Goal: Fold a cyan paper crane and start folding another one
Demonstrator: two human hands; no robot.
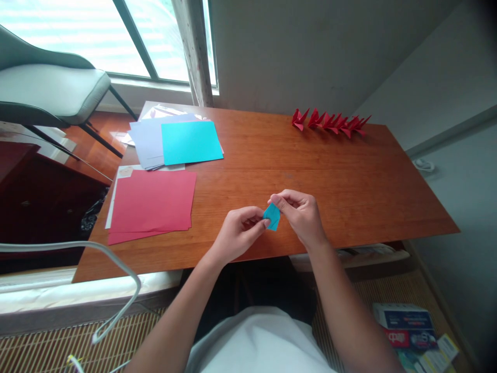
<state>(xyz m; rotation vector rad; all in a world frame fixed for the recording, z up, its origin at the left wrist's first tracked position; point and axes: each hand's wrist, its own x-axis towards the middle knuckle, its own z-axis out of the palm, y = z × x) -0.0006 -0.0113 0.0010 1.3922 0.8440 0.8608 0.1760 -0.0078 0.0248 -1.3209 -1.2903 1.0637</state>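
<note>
A small piece of folded blue paper [273, 217] is held up between both hands, above the near edge of the wooden table. My left hand [241, 228] pinches its left side between thumb and fingers. At its upper right, my right hand [301, 212] grips the top corner with thumb and forefinger. The paper has a pointed top and visible crease lines; its finer folds are too small to make out.
Red paper cranes [334, 123] stand in a row at the table's far right. Red sheets [153, 202] lie at the left, with a blue sheet [192, 142] on white papers behind them. A white cable [116, 259] loops at lower left. Boxes [407, 326] sit at lower right.
</note>
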